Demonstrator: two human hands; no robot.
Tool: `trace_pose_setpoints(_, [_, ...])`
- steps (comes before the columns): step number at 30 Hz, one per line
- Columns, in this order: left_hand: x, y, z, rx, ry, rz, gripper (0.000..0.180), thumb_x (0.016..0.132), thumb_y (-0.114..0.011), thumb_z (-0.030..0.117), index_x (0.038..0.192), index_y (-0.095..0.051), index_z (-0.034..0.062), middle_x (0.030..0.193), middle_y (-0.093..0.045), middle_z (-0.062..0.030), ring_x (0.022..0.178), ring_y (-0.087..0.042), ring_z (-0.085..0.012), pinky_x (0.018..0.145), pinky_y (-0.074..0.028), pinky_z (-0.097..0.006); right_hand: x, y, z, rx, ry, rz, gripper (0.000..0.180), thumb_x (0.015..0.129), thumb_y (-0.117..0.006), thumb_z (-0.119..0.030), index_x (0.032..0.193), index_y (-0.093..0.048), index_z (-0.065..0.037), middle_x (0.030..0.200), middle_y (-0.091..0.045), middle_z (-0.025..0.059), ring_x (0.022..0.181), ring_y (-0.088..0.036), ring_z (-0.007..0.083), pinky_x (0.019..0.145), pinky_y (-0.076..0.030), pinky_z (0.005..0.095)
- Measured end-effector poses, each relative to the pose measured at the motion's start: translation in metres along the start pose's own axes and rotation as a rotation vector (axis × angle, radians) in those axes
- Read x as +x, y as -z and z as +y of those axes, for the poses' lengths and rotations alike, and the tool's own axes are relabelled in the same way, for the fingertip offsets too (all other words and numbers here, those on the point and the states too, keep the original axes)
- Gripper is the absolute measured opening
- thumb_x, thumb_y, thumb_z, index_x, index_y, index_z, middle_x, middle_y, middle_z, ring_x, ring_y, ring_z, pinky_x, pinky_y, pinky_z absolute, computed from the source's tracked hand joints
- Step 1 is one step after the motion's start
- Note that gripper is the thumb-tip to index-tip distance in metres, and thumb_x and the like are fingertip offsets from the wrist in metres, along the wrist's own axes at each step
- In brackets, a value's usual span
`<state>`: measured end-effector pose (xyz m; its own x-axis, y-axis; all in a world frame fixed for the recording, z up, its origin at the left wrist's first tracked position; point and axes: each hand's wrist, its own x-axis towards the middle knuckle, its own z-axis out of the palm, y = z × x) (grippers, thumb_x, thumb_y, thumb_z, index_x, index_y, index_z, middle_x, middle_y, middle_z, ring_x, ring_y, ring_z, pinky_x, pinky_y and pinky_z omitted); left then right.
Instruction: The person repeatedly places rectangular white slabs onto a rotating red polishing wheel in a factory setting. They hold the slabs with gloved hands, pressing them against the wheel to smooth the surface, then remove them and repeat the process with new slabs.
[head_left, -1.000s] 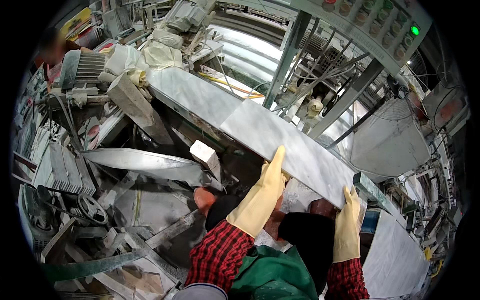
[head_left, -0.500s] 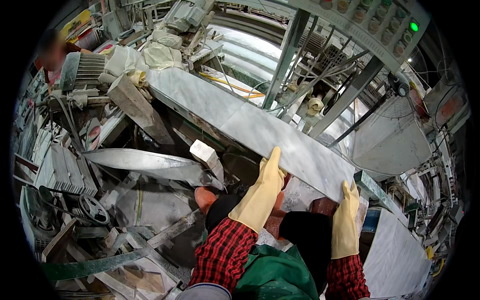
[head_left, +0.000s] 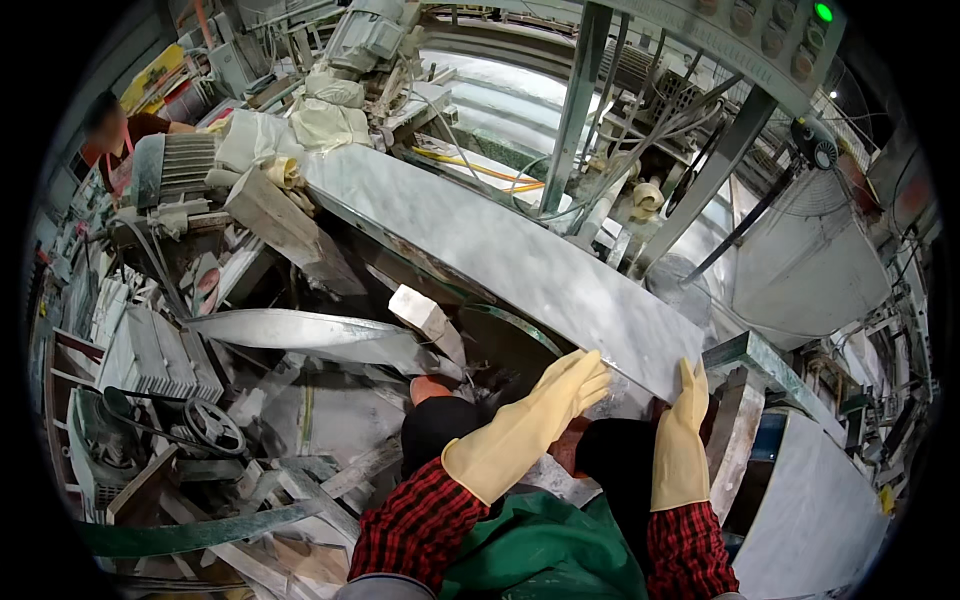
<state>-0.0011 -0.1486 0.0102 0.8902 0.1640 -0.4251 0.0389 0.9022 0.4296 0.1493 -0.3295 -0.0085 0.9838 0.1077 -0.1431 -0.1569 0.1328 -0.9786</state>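
Grey slab (head_left: 500, 253) beside right hand (head_left: 685, 412)

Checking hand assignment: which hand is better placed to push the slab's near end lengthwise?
Right, probably: the right hand is at the near end of the slab; the left hand is by its front edge, farther from that end.
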Motion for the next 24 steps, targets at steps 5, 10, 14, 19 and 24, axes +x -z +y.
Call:
trace_pose_setpoints(5, [-0.005, -0.002, 0.003, 0.161, 0.013, -0.05, 0.041, 0.102, -0.058, 0.033, 0.129, -0.048, 0.0035, 0.13, -0.056, -0.0122, 0.129, -0.053, -0.0286, 0.11, -0.044, -0.042, -0.004, -0.003, 0.004, 0.122, -0.106, 0.059, 0.067, 0.091, -0.068, -0.019, 0.15, -0.041, -0.002, 0.143, -0.051, 0.0115, 0.128, -0.05, 0.0215, 0.106, -0.04, 0.033])
trace_pose_setpoints(10, [0.004, -0.009, -0.008, 0.169, 0.045, 0.014, 0.035, 0.1, -0.062, 0.031, 0.12, -0.05, 0.0058, 0.121, -0.061, -0.0115, 0.12, -0.06, -0.0264, 0.104, -0.05, -0.04, -0.013, -0.017, -0.017, 0.265, -0.155, 0.005, 0.058, 0.091, -0.068, -0.012, 0.146, -0.048, -0.006, 0.141, -0.053, 0.0073, 0.125, -0.052, 0.0204, 0.104, -0.042, 0.0334])
trace_pose_setpoints(14, [0.01, -0.017, -0.02, 0.154, 0.059, 0.014, 0.026, 0.098, -0.065, 0.028, 0.108, -0.053, 0.007, 0.109, -0.065, -0.0103, 0.107, -0.067, -0.0242, 0.094, -0.057, -0.038, -0.02, -0.022, -0.025, 0.32, -0.229, 0.044, 0.059, 0.091, -0.069, -0.014, 0.147, -0.048, -0.008, 0.141, -0.053, 0.0063, 0.126, -0.052, 0.0208, 0.105, -0.042, 0.0346])
trace_pose_setpoints(19, [0.019, -0.012, -0.027, 0.095, 0.012, -0.046, 0.025, 0.099, -0.063, 0.026, 0.106, -0.059, 0.0028, 0.11, -0.067, -0.0133, 0.106, -0.067, -0.0232, 0.093, -0.057, -0.035, -0.016, -0.023, -0.021, 0.39, -0.259, 0.072, 0.058, 0.091, -0.07, -0.015, 0.146, -0.05, -0.011, 0.14, -0.055, 0.005, 0.125, -0.053, 0.0215, 0.104, -0.044, 0.0347])
trace_pose_setpoints(24, [0.02, -0.007, -0.027, 0.09, -0.056, -0.073, 0.032, 0.1, -0.062, 0.027, 0.116, -0.058, 0.0004, 0.114, -0.067, -0.0147, 0.108, -0.067, -0.0243, 0.096, -0.056, -0.036, -0.008, -0.023, -0.011, 0.505, -0.228, 0.083, 0.053, 0.091, -0.07, -0.015, 0.142, -0.054, -0.008, 0.138, -0.057, 0.0046, 0.123, -0.055, 0.0216, 0.102, -0.047, 0.0353])
